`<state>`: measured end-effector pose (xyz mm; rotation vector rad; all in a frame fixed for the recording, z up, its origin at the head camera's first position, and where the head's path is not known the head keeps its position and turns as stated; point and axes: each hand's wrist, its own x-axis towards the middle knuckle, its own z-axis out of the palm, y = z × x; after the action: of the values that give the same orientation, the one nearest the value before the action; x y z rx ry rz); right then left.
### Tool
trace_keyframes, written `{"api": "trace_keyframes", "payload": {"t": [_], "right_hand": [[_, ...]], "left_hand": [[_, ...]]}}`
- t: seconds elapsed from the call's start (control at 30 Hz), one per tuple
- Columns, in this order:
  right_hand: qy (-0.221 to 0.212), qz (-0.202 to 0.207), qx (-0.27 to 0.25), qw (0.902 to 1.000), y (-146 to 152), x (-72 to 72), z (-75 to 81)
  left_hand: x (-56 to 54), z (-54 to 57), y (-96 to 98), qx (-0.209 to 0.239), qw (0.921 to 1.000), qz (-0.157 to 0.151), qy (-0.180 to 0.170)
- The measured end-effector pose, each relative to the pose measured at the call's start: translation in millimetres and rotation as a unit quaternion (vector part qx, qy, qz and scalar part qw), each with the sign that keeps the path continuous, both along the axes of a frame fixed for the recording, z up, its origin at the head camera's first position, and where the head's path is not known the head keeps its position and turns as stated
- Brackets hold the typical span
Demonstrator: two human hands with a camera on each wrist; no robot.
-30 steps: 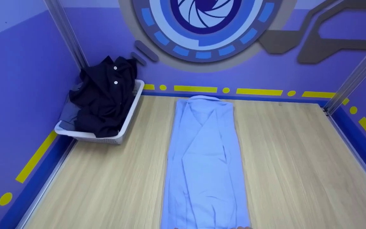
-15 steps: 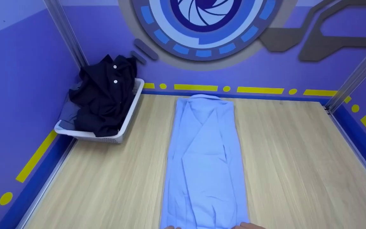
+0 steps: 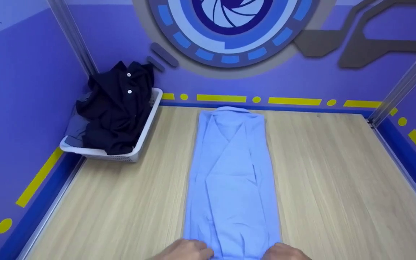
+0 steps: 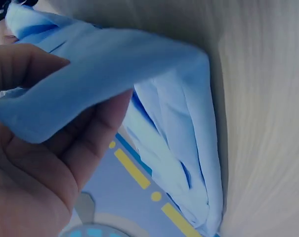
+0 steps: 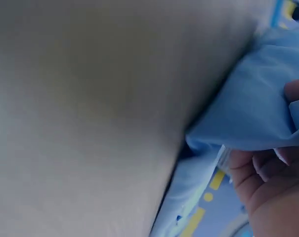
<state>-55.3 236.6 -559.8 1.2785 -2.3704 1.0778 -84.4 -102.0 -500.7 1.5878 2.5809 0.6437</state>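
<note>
A light blue shirt (image 3: 234, 187), folded into a long narrow strip, lies on the wooden table with its collar toward the back wall. At its near left corner my left hand (image 3: 188, 249) pinches the hem; the left wrist view shows the cloth (image 4: 105, 69) between thumb and fingers, its edge raised. My right hand (image 3: 285, 251) grips the near right corner. In the right wrist view, fabric (image 5: 248, 108) is bunched between the thumb and fingers of that hand (image 5: 277, 182), partly cut off by the frame. The near hem is mostly out of the head view.
At the back left stands a white plastic basket (image 3: 146, 130) heaped with dark clothing (image 3: 117, 108), including a navy garment with white buttons. Bare wooden tabletop (image 3: 338, 180) extends on both sides of the shirt. Purple-blue panels (image 3: 24, 108) and metal posts border the table.
Both hands have moved up into the head view, away from the near edge, with the shirt's near end held between them. The basket and the shirt's collar end stay in place.
</note>
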Motion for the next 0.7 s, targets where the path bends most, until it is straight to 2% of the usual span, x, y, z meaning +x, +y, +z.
{"api": "trace_keyframes", "payload": {"t": [0.03, 0.07, 0.17, 0.23, 0.27, 0.37, 0.47, 0.57, 0.7], "right_hand": [[-0.050, 0.004, -0.048, 0.9976, 2, -1.3, 5.0], [-0.094, 0.006, -0.067, 0.9933, 5, -4.5, 11.0], [-0.229, 0.007, -0.078, 0.9702, 17, -17.4, 29.4], [-0.302, -0.014, -0.074, 0.9504, 20, -28.4, 38.0], [-0.323, -0.030, -0.066, 0.9438, 20, -34.3, 41.0], [-0.378, -0.078, -0.058, 0.9209, 19, -52.3, 45.1], [-0.402, -0.109, -0.039, 0.9082, 19, -65.4, 44.8], [-0.417, -0.102, -0.026, 0.9027, 19, -71.8, 42.0], [-0.442, -0.073, -0.037, 0.8935, 18, -72.5, 37.8]], "left_hand": [[-5.1, 6.2, -1.8, -0.005, 0.9999, -0.001, -0.012], [-10.9, 11.8, -3.5, -0.001, 0.9992, 0.009, -0.038], [-32.4, 23.2, -6.3, 0.022, 0.9910, 0.047, -0.124], [-51.1, 24.7, -5.5, 0.038, 0.9864, 0.064, -0.147], [-60.8, 23.9, -4.4, 0.043, 0.9826, 0.076, -0.164], [-87.0, 18.3, 0.2, 0.056, 0.9645, 0.124, -0.226], [-103.0, 6.9, 3.7, 0.055, 0.9467, 0.171, -0.267], [-106.4, -4.0, 3.6, 0.044, 0.9334, 0.198, -0.296], [-99.4, -10.3, -1.0, 0.034, 0.9231, 0.189, -0.333]]}}
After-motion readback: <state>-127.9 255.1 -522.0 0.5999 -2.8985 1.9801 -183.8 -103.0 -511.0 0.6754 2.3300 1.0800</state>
